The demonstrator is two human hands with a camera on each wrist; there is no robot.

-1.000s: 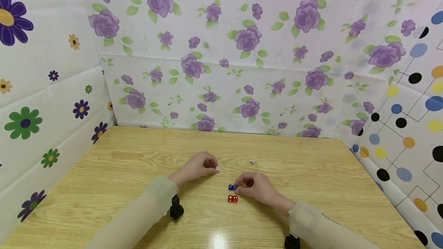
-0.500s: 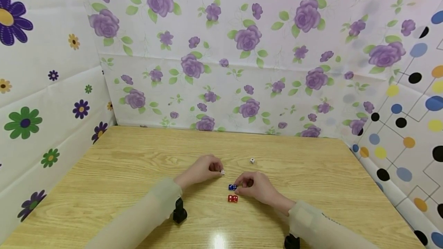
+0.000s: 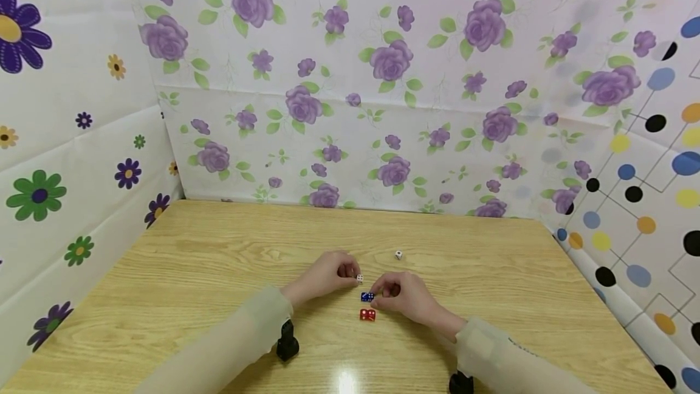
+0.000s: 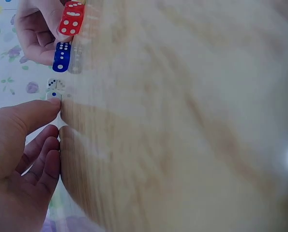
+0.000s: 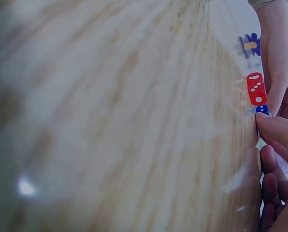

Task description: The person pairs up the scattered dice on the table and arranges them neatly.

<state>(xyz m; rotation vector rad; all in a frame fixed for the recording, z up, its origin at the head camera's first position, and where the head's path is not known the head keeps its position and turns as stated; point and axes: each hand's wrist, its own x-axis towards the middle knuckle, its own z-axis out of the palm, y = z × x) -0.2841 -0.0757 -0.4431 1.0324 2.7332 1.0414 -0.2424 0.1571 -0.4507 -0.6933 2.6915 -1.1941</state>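
In the head view, my left hand (image 3: 330, 272) pinches a white die (image 3: 359, 279) between thumb and fingers, low over the table. My right hand (image 3: 404, 297) has its thumb and fingertips on the right one of two blue dice (image 3: 367, 297), which sit side by side. Two red dice (image 3: 367, 315) stand together just nearer to me. The left wrist view shows the white die (image 4: 53, 94) at my left thumb, with the blue dice (image 4: 62, 57) beyond. In the right wrist view, my right thumb partly hides the blue die (image 5: 262, 109) beside the red dice (image 5: 256, 89).
Another white die (image 3: 398, 255) lies farther back on the wooden table (image 3: 246, 236), beyond my right hand. Patterned cloth (image 3: 355, 138) hangs behind the table and along both sides. Both wrists carry black devices (image 3: 287, 345).
My left hand has moved right and toward me with the white die, coming close to the blue dice. My right hand and the red and blue dice have stayed in place.
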